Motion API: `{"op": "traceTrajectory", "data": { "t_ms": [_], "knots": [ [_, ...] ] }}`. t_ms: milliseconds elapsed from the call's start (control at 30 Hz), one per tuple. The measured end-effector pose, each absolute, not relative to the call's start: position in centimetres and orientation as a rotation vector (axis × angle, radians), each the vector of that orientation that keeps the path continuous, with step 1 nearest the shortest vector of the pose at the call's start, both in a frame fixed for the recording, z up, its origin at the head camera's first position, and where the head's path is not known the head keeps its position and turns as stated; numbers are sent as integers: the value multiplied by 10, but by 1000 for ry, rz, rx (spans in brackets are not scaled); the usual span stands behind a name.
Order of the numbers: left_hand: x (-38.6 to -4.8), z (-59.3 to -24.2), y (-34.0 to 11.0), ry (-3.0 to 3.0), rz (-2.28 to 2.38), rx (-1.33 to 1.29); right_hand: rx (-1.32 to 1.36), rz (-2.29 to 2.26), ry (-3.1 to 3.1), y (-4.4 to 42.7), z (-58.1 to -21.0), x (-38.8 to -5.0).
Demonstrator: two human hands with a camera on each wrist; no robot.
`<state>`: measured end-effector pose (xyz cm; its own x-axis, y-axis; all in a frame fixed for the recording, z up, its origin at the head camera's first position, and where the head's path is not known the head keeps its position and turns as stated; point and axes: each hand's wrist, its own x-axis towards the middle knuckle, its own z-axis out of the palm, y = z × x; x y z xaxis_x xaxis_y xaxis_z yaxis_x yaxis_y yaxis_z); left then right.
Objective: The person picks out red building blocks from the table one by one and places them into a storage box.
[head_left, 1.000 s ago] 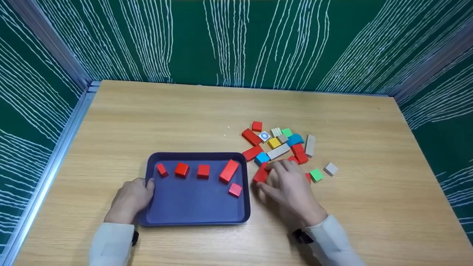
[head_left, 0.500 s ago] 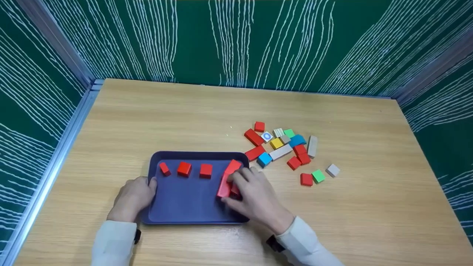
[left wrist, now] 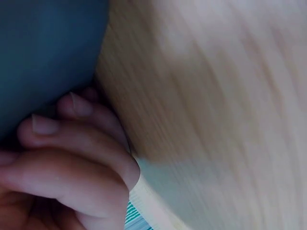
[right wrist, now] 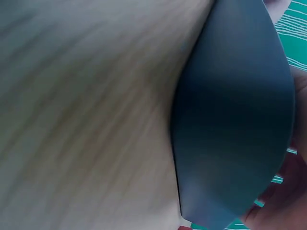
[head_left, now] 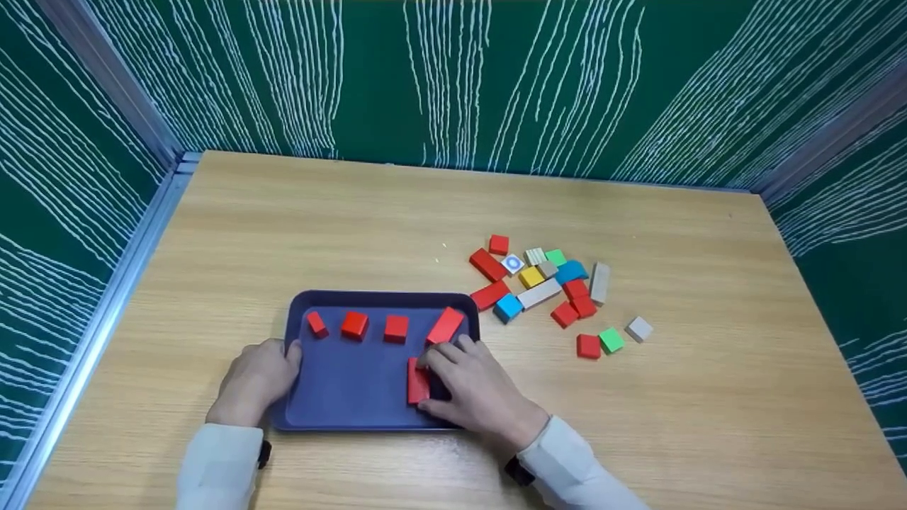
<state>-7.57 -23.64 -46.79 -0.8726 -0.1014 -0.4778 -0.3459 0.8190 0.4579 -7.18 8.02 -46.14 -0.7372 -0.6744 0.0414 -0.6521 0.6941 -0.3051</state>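
A dark blue tray (head_left: 340, 382) lies on the table. My left hand (head_left: 256, 379) grips its left rim, thumb over the edge; in the left wrist view the curled fingers (left wrist: 81, 143) are against the tray's underside (left wrist: 43, 52). Inside the tray's right part, my right hand (head_left: 482, 393) pinches a long red block (head_left: 418, 382) between thumb and fingers. Just behind that hand lies another long red block (head_left: 444, 326). Three smaller red blocks (head_left: 317, 324), (head_left: 354, 326), (head_left: 396, 329) stand along the far side. The right wrist view shows mostly the tray's outer wall (right wrist: 230, 110).
Right of the tray is a loose group of blocks: red (head_left: 487, 264), blue (head_left: 508, 308), yellow (head_left: 531, 277), grey (head_left: 538, 292) and others. Farther right lie a red cube (head_left: 588, 346), a green cube (head_left: 611, 341) and a grey cube (head_left: 639, 329). Green walls with white lines surround the table.
My right hand has carried a long red block from beside the tray into it, then shifted slightly left and nearer. The small pinkish-red block is now hidden. My left hand has kept its grip.
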Motion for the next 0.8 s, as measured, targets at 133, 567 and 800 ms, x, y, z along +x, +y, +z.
{"op": "traceTrajectory", "data": {
  "t_ms": [133, 567, 800],
  "knots": [
    [-76, -469, -235, 2562, 763, -333, -1103, -442, 2810, 80, -463, -71],
    [-76, -469, -234, 2561, 770, -328, -1055, -711, 2815, 98, -459, -74],
    [-75, -467, -235, 2552, 766, -330, -968, -856, 2898, 134, -452, -86]
  ]
}}
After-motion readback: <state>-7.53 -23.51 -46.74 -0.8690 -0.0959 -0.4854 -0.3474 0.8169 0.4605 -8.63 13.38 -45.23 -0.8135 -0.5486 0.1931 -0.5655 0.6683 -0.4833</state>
